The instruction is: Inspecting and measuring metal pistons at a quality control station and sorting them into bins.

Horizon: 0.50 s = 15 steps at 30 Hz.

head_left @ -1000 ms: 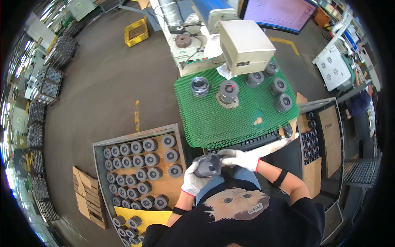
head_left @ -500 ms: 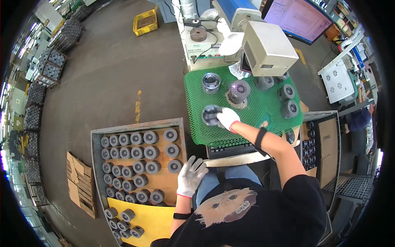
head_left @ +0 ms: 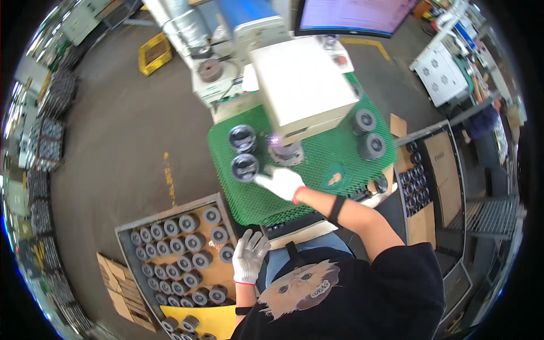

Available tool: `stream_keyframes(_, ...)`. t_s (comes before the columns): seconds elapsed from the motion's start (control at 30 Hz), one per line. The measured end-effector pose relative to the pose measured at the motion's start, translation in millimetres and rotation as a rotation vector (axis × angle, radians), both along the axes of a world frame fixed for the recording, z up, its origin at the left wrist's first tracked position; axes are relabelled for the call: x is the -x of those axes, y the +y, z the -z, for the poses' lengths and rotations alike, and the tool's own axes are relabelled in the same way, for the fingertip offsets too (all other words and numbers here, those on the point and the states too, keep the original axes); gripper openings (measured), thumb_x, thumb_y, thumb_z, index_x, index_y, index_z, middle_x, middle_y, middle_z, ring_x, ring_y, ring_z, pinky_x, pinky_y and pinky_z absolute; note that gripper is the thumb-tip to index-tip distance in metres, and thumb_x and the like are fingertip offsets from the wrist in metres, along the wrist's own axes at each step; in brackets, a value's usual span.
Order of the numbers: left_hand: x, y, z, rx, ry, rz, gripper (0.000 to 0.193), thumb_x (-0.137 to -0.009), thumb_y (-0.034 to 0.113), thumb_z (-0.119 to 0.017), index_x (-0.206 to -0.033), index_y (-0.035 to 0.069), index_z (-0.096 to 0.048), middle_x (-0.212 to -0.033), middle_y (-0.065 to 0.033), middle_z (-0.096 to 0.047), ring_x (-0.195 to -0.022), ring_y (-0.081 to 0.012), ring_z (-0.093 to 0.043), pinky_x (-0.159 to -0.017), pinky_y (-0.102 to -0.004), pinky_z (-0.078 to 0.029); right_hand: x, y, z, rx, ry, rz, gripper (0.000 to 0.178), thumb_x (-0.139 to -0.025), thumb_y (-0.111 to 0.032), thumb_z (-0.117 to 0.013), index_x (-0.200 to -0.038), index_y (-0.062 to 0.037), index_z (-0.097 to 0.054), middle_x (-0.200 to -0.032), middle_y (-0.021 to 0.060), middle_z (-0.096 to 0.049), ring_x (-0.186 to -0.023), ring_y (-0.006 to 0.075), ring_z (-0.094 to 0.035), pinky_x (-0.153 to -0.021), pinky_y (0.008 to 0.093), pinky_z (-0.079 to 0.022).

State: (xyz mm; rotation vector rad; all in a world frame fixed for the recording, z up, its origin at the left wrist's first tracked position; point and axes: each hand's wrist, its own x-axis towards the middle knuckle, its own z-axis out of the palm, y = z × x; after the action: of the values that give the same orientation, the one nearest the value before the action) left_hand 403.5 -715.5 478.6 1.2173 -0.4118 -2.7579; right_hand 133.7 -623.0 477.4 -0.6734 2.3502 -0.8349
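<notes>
On the green mesh mat [head_left: 306, 184] stand two shiny dark pistons, a near one [head_left: 245, 168] and a far one [head_left: 242, 139], close together. My right hand [head_left: 281, 182], in a white glove, is just right of the near piston. Its fingers point at the piston's side, thumb apart; whether the fingertips touch it I cannot tell. Behind that hand, a grey piston [head_left: 285, 152] sits partly hidden beneath the cream machine head [head_left: 306, 85], with a purple glow at its left. My left hand [head_left: 250, 256], gloved, hovers near the box's right side, fingers spread and holding nothing.
A wooden-floored box [head_left: 224, 211] at lower left holds rows of grey pistons and a yellow sheet [head_left: 218, 318]. Two grey pistons [head_left: 372, 146] stand at the mat's right. Behind are a monitor [head_left: 351, 17] and a yellow crate [head_left: 154, 54]. A person [head_left: 480, 122] works at far right.
The view has swung and moved closer to the machine. The near piston now stands beside the far one, and my right hand has loosened from it. My left hand stays spread.
</notes>
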Motion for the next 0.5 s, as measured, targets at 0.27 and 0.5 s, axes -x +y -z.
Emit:
stream_keyframes(0.27, 44.1, 4.9, 2.4, 0.075, -0.048, 0.235, 0.054, -0.094, 0.033, -0.063, -0.135, 0.002, -0.047, -0.136, -0.0235, -0.051, -0.122, -0.0403, -0.053, -0.1, -0.0533, -0.048, 33.7, 207.1, -43.0, -0.323, 0.582, -0.132, 0.022, -0.077, -0.03, -0.063, -0.076, -0.0079, -0.063, -0.063, 0.0166, -0.061, -0.062, 0.0369, -0.063, -0.059, 0.0502, -0.049)
stream_keyframes(0.5, 75.5, 13.1, -12.0, 0.13, -0.031, 0.413, 0.059, -0.096, 0.034, -0.061, -0.142, 0.0, -0.044, -0.137, -0.0206, -0.053, -0.126, -0.0326, -0.053, -0.104, -0.0445, -0.045, 111.0, 263.1, -18.4, -0.418, 0.579, 0.539, 0.089, -0.07, -0.047, -0.08, -0.139, -0.004, -0.044, -0.119, 0.0245, -0.056, -0.107, 0.0407, -0.059, -0.092, 0.0469, -0.049)
